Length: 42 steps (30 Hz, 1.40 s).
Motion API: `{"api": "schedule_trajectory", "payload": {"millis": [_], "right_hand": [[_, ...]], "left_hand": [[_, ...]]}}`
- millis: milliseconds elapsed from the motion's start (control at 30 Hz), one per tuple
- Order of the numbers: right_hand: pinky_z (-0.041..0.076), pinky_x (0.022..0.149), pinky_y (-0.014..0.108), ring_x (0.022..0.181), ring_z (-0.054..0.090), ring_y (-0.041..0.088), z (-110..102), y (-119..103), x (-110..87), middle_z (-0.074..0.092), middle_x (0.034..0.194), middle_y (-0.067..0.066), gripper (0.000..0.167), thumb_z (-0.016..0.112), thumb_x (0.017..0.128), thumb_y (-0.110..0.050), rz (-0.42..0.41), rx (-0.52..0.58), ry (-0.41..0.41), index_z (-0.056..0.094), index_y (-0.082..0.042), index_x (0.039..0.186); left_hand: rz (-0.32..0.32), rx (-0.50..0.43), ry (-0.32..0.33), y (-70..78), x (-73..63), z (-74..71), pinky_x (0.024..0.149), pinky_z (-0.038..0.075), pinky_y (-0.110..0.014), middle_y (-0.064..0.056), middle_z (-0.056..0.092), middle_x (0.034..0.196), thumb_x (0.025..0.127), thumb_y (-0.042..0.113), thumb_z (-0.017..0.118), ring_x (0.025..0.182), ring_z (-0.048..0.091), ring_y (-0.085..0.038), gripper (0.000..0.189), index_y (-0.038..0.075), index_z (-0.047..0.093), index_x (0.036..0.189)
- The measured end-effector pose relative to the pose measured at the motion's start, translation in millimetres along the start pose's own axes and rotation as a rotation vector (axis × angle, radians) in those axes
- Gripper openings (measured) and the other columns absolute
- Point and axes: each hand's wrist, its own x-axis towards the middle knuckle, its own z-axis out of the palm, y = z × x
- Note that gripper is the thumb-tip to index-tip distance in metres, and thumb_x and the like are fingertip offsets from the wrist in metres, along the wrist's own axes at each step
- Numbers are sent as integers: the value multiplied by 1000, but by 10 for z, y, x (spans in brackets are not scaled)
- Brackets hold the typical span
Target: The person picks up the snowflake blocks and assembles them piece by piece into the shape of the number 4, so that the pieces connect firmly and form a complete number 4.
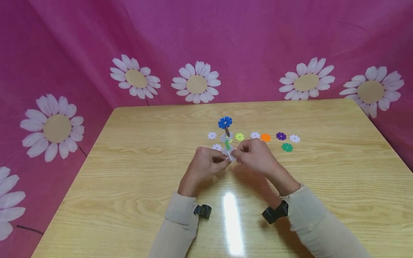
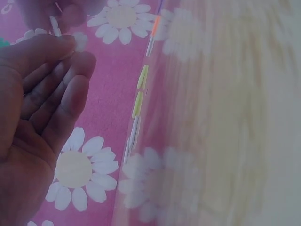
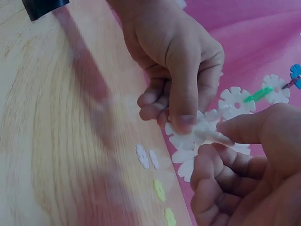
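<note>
Both hands meet over the middle of the table around a chain of interlocking snowflake discs. At its far end is a blue disc [image 1: 225, 122], followed by a dark brown disc [image 1: 227, 132], a white one, a green disc [image 3: 258, 94] and more white ones. My left hand [image 1: 206, 165] pinches a white disc [image 3: 181, 137] at the near end between thumb and fingers. From the other side my right hand [image 1: 258, 156] pinches a white disc [image 3: 217, 137] seen edge-on. The fingertips of both hands are close together and partly cover these near discs.
Loose discs lie behind the hands: white discs [image 1: 212, 135] on the left, a yellow-green disc [image 1: 239, 137], an orange disc [image 1: 265, 137], a purple disc [image 1: 281, 136] and a green disc [image 1: 287, 147] toward the right. A pink flowered cloth [image 1: 245, 46] hangs behind the wooden table [image 1: 129, 172].
</note>
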Motion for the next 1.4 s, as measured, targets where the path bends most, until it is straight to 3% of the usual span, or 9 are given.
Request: {"api": "schedule_trajectory", "payload": {"millis": [300, 500, 767, 1033, 1400], "right_hand": [[44, 58, 34, 71, 63, 32, -166, 86, -33, 69, 78, 13, 29, 67, 97, -29, -9, -4, 24, 74, 0, 93], [47, 62, 34, 77, 67, 30, -319, 162, -65, 70, 86, 12, 33, 68, 96, -31, 15, -17, 41, 73, 1, 102], [47, 63, 35, 74, 61, 25, -465, 322, -69, 70, 84, 11, 27, 70, 95, -24, -9, -110, 94, 73, 2, 102], [48, 73, 37, 88, 59, 30, -576, 485, -62, 69, 96, 14, 30, 70, 94, -23, 41, -192, 113, 71, 5, 105], [49, 82, 45, 97, 55, 35, -726, 709, -49, 64, 110, 21, 39, 68, 96, -25, 156, -225, 88, 66, 6, 117]], "left_hand": [[-31, 0, 9, 7, -6, -38, 66, 54, -23, 3, 73, 82, 89, 7, 74, 67, 61, -5, 7, 7, 81, 88], [-38, -5, 12, 0, -15, -53, 73, 55, -23, 0, 75, 86, 89, 7, 75, 75, 66, -4, 6, 5, 81, 89], [-72, -12, 9, 3, -28, -58, 71, 55, -24, 1, 74, 85, 89, 8, 75, 73, 65, -5, 6, 5, 81, 90], [-94, -14, 5, -4, -40, -62, 70, 55, -24, 3, 74, 84, 89, 9, 75, 73, 65, -6, 7, 6, 81, 90], [-96, -21, -12, 1, -33, -57, 73, 55, -24, 2, 74, 85, 90, 10, 75, 76, 66, -5, 8, 5, 81, 91]]}}
